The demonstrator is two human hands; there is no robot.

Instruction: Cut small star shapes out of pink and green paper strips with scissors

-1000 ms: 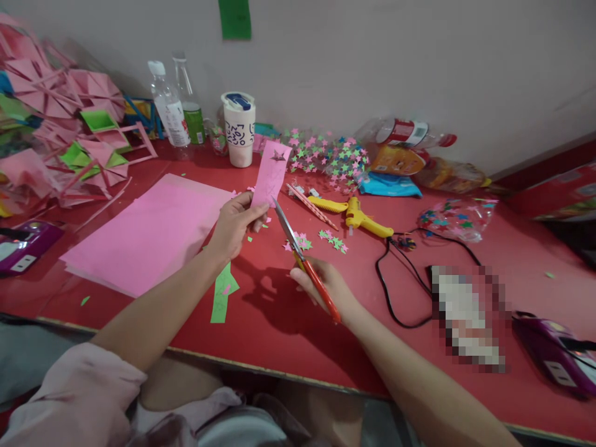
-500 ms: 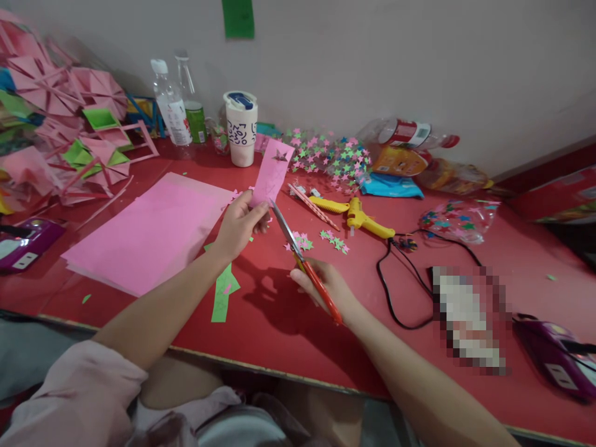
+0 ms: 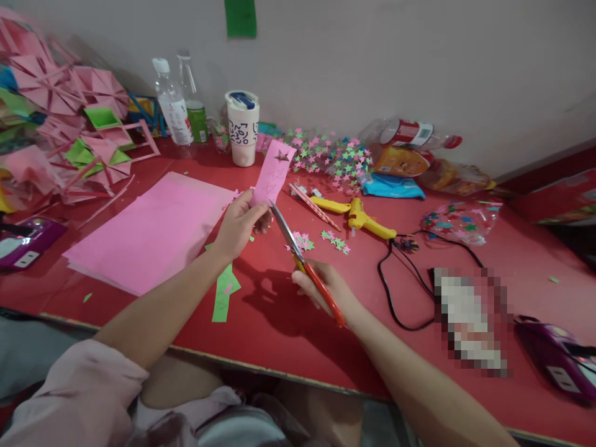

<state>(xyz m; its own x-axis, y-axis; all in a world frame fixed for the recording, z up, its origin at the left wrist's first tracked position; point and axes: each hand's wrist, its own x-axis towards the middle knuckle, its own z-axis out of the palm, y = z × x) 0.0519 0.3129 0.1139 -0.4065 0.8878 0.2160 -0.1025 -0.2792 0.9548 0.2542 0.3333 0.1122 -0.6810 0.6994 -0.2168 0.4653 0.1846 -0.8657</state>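
Pinched in my left hand (image 3: 242,223) is a pink paper strip (image 3: 274,167) with a star-shaped hole near its top and drawn star outlines below. My right hand (image 3: 323,288) grips scissors (image 3: 321,290) with red-orange handles. Their blade tips point up-left and meet the strip's lower edge by my left thumb; whether they cut into it I cannot tell. Beneath the hands lie small pink and green paper stars (image 3: 305,241) and a green paper piece (image 3: 223,295) with star outlines. Pink paper sheets (image 3: 139,233) lie stacked to the left of my left hand.
Behind stand a water bottle (image 3: 174,112), a patterned cup (image 3: 243,133) and a heap of paper stars (image 3: 326,155). A yellow glue gun (image 3: 367,222) with a black cord lies to the right. Pink paper crafts (image 3: 60,105) pile up at the left. Purple power strips (image 3: 30,245) sit at both sides.
Almost nothing differs. The whole view has shifted slightly, while both hands keep their hold on the strip and the scissors.
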